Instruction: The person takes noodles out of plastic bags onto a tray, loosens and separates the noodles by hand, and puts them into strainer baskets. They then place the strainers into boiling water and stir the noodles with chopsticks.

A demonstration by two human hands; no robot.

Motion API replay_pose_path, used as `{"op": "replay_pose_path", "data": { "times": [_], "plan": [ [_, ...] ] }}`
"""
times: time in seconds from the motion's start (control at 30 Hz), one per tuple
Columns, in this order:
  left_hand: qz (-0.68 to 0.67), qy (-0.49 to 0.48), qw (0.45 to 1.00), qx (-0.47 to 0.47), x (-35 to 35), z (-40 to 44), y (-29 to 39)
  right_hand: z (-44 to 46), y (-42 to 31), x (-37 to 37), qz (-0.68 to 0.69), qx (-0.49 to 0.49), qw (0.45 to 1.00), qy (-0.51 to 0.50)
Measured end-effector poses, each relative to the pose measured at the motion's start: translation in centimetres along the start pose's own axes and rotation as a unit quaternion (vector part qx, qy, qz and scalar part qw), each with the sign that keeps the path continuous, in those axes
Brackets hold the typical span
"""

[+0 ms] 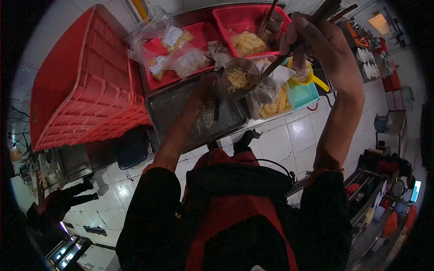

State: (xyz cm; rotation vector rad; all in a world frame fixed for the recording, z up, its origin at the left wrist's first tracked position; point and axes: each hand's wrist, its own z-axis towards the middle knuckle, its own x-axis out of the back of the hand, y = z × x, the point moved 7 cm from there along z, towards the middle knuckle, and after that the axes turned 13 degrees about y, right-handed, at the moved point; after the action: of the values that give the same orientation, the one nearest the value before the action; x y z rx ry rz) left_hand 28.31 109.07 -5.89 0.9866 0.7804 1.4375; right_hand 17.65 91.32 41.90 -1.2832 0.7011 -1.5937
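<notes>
My right hand (309, 38) is closed around the long handle of a wire mesh strainer (231, 92). Thin pale noodle-like strands (237, 77) lie in its basket. Close by the basket's left side is my left hand (206, 88), dark in shadow, its fingers too unclear to read. Beneath both sits a dark metal tray (169, 110), with loose strands (205, 118) scattered over its bottom. A small dark object (217, 111) is in the tray below the strainer.
Behind the tray, a red tray (158, 47) holds bagged food, and a red bin (221, 18) holds yellow pieces. To the right are a tub of yellow pieces (273, 107), a turquoise container (304, 95) and a yellow-handled strainer (320, 83). Red crates (86, 86) stand left. Another person (58, 198) is far left.
</notes>
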Motion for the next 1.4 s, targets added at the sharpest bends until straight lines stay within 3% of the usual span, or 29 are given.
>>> {"op": "replay_pose_path", "data": {
  "times": [0.03,0.07,0.1,0.17,0.2,0.23,0.27,0.3,0.37,0.5,0.57,0.6,0.63,0.67,0.73,0.87,0.93,1.07,1.13,1.17,1.2,1.27,1.3,1.33,1.4],
  "plan": [
    [0.162,-0.059,0.978,-0.113,0.0,0.2,3.3,0.0,0.1,0.2,-0.001,-0.002,1.000,0.001],
    [0.317,-0.116,0.915,-0.221,-0.5,0.0,6.3,0.0,0.1,0.1,0.014,0.006,1.000,-0.016],
    [0.315,-0.120,0.915,-0.221,-0.3,0.6,8.7,-0.2,0.1,0.1,0.029,0.013,0.999,-0.032],
    [0.398,-0.274,0.875,0.007,-0.6,0.3,8.4,-0.4,0.4,0.4,0.037,0.011,0.999,-0.027],
    [0.396,-0.278,0.875,0.006,-0.3,-0.4,8.0,-0.4,0.4,0.5,0.046,0.013,0.999,-0.025],
    [0.260,-0.233,0.936,-0.051,0.4,-1.0,8.6,-0.4,-0.5,0.2,0.046,0.010,0.999,-0.023],
    [0.116,-0.179,0.971,-0.105,1.4,-1.7,9.1,-0.2,-1.1,0.3,-0.002,-0.056,0.998,0.003],
    [0.117,-0.179,0.971,-0.103,1.6,-2.8,8.3,-0.3,-0.9,0.5,-0.049,-0.122,0.991,0.027],
    [0.107,-0.170,0.977,0.072,2.5,-4.3,5.0,-0.2,-0.7,0.4,-0.033,-0.103,0.994,0.017],
    [0.092,-0.189,0.968,0.137,2.7,-4.7,4.7,-0.2,1.1,-0.1,0.058,-0.039,0.997,-0.025],
    [0.277,-0.176,0.933,0.145,4.0,-1.7,9.5,-0.1,1.1,-0.2,0.054,-0.033,0.998,-0.028],
    [0.277,-0.177,0.933,0.145,4.4,-0.4,11.3,-0.2,1.2,-0.3,0.050,-0.032,0.998,-0.031],
    [0.012,-0.119,0.973,0.195,4.7,1.2,13.6,-0.2,1.3,-0.4,0.051,-0.033,0.998,-0.031],
    [-0.254,-0.052,0.938,0.231,5.4,2.9,16.4,-0.1,1.3,-0.5,0.039,-0.027,0.999,-0.024],
    [0.034,-0.012,0.990,0.133,6.1,6.3,25.2,0.1,1.3,-0.6,0.027,-0.020,0.999,-0.020],
    [0.090,-0.028,0.992,0.082,4.6,8.6,33.4,0.4,0.6,-1.1,0.014,0.016,1.000,-0.018],
    [0.006,-0.107,0.994,0.021,2.5,8.7,35.0,0.4,0.1,-1.0,0.001,-0.075,0.997,-0.025],
    [0.076,-0.172,0.981,-0.041,-0.5,8.4,34.8,0.4,-0.5,-0.9,0.017,-0.032,0.999,-0.028],
    [0.062,-0.230,0.971,-0.020,-2.0,7.5,33.5,0.4,-1.2,-1.0,0.032,0.029,0.997,-0.058],
    [0.009,-0.227,0.973,0.038,-2.1,6.9,31.6,0.4,-1.2,-0.7,0.033,0.030,0.997,-0.057],
    [0.009,-0.229,0.973,0.037,-1.9,6.9,31.7,0.4,-1.2,-0.5,0.014,0.028,0.998,-0.056],
    [0.162,-0.041,0.982,-0.093,1.3,7.7,33.1,0.1,-0.9,-0.3,-0.003,0.022,0.998,-0.054],
    [0.149,0.044,0.985,-0.081,3.1,7.1,29.6,0.0,-0.7,-0.3,0.005,0.002,0.999,-0.047],
    [0.149,0.041,0.985,-0.082,3.4,5.9,26.6,-0.1,-0.5,-0.2,0.013,-0.016,0.999,-0.040],
    [-0.039,-0.037,0.997,0.055,2.6,3.2,20.0,0.0,-0.3,-0.2,0.018,-0.030,0.999,-0.039]
  ]
}}
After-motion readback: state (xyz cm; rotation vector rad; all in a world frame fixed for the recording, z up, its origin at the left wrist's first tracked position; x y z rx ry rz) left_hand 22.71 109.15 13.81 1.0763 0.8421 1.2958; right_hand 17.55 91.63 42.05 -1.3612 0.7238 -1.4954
